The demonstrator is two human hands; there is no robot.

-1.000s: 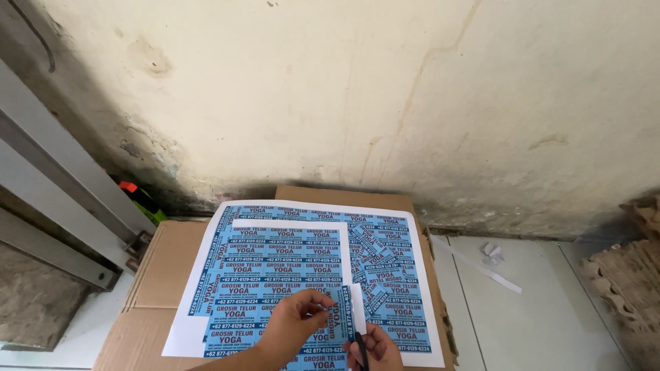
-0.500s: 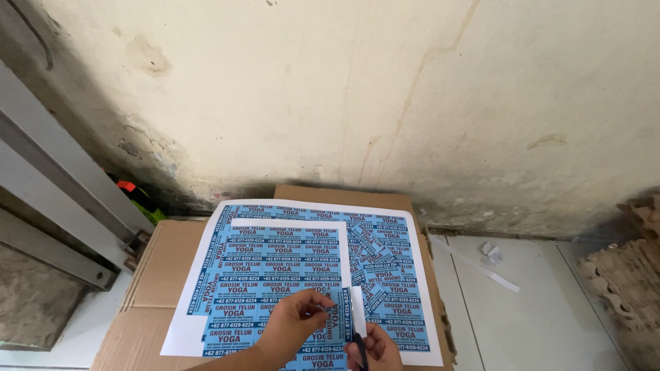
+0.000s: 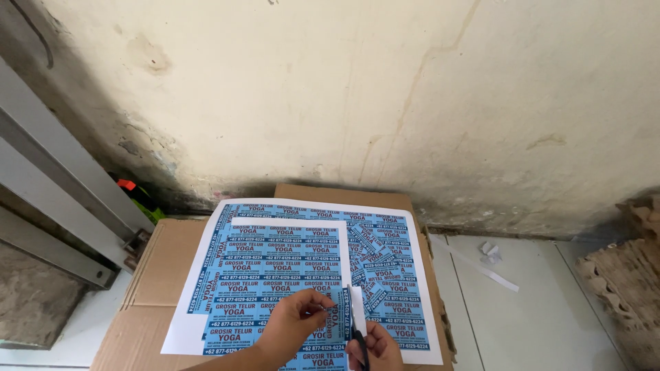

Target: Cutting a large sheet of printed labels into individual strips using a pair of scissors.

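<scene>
A flattened brown cardboard box (image 3: pixel 158 261) serves as a worktop below a stained cream wall (image 3: pixel 385 89), carrying large white sheets printed with rows of blue labels (image 3: pixel 282 261). Low in view, the left hand (image 3: pixel 292 326) has its fingers pinched on the top sheet's edge; just right, the right hand (image 3: pixel 375 347), fingers closed, grips black-handled scissors (image 3: pixel 357 330) cutting a white margin strip (image 3: pixel 357 309)

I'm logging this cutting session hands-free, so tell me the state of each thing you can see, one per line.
Left hand: pinching the top printed sheet.
Right hand: gripping scissors.
Scissors: blades upright, on the sheet's right margin.
Top printed sheet: flat, partly trimmed.
Cut labels: loose, scattered on the lower sheet.
Cardboard box: closed, under the sheets.
Paper strip: lying on the floor.
</scene>
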